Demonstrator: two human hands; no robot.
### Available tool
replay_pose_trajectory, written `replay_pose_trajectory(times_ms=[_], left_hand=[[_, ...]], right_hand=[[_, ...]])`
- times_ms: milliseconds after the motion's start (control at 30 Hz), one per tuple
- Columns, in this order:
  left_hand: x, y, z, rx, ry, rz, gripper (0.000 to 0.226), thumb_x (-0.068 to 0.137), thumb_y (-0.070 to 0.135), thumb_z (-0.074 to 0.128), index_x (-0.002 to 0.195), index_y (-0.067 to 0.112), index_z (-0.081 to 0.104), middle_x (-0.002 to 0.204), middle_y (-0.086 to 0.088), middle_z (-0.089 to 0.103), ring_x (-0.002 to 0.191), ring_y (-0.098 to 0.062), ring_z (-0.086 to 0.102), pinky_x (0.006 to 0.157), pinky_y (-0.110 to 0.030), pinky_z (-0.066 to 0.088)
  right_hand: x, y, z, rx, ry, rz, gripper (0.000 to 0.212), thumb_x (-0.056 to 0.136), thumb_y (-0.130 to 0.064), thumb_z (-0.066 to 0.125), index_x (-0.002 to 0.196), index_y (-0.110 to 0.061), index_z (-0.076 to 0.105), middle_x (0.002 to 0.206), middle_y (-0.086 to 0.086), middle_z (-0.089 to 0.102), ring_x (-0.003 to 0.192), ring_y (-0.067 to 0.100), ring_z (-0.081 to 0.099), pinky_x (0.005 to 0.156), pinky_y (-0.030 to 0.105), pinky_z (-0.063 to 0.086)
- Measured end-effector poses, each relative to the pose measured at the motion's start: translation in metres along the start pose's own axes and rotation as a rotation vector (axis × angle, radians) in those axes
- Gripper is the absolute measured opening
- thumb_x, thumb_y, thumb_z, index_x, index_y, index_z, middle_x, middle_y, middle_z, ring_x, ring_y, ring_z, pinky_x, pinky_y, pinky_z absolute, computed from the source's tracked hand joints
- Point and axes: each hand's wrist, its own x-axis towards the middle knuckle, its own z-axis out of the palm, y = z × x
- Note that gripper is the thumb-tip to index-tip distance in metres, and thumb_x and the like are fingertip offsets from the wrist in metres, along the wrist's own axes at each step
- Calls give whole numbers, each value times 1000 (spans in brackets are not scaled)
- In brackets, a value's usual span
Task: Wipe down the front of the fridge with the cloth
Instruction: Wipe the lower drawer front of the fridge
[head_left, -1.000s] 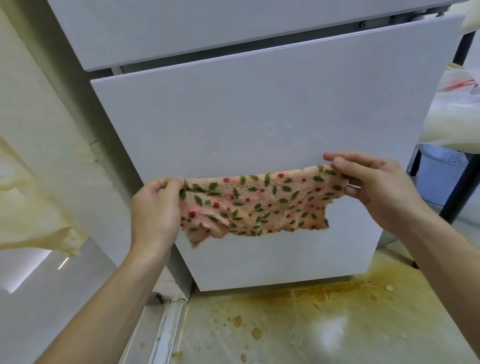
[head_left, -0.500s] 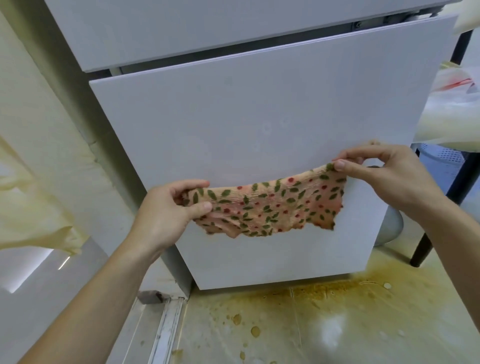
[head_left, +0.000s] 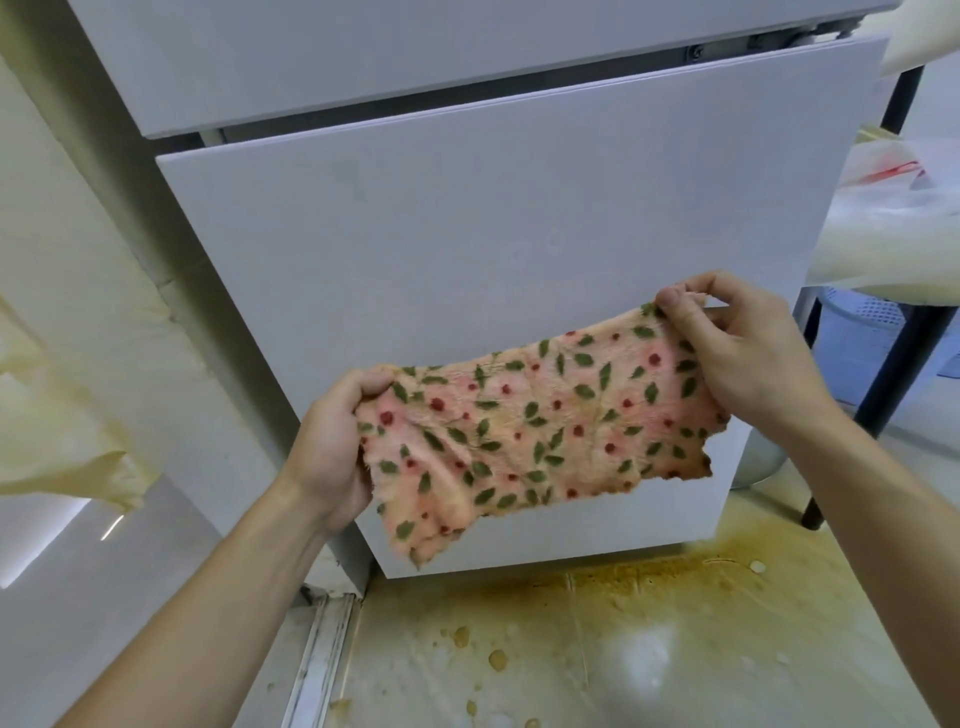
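Cloth (head_left: 535, 431) now spreads wider between left hand (head_left: 332, 447) and right hand (head_left: 748, 353).

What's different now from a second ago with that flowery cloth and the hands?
The cloth has opened out: a narrow band a second ago, it now hangs lower as a broader sheet, its right end higher. The left hand keeps gripping the left edge and the right hand the top right corner. The fridge door and stained floor look unchanged.
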Motion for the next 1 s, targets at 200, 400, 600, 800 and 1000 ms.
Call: replay_pose_trajectory(times_ms=[200,400,600,800,1000], left_hand=[[-2,4,5,16,12,-126,51,112,29,29,124,-4,66,120,-22,75,108,-35,75,90,-53,62],[-2,-10,30,7,-212,-171,70,109,55,29,128,1,71,102,-10,78,100,-21,75,100,-41,51],[1,-12,22,81,-95,-116,36,100,14,57,131,-3,65,123,-20,74,116,-34,73,100,-50,59],[2,-3,7,-7,-183,-136,45,94,17,55,133,-4,62,130,-20,71,123,-33,69,106,-47,50],[13,-11,-2,310,85,32,13,100,13,65,113,8,68,97,-6,81,96,-21,77,93,-39,62]], right_hand=[[-16,-7,20,-37,186,24,19,101,-44,64,100,-26,68,90,-20,68,85,-8,63,69,16,47],[-65,-57,72,298,-382,14,36,108,-48,42,115,-27,71,102,-7,77,85,12,77,81,39,64],[-26,-42,55,436,-123,135,36,112,-31,45,104,-8,71,82,11,77,73,25,74,71,39,63],[-29,-5,63,277,-640,198,62,88,-76,49,120,-28,72,118,-10,76,112,6,71,104,29,53],[-42,-15,81,735,-371,392,27,94,-29,73,111,-7,74,105,14,80,94,29,79,77,37,66]])
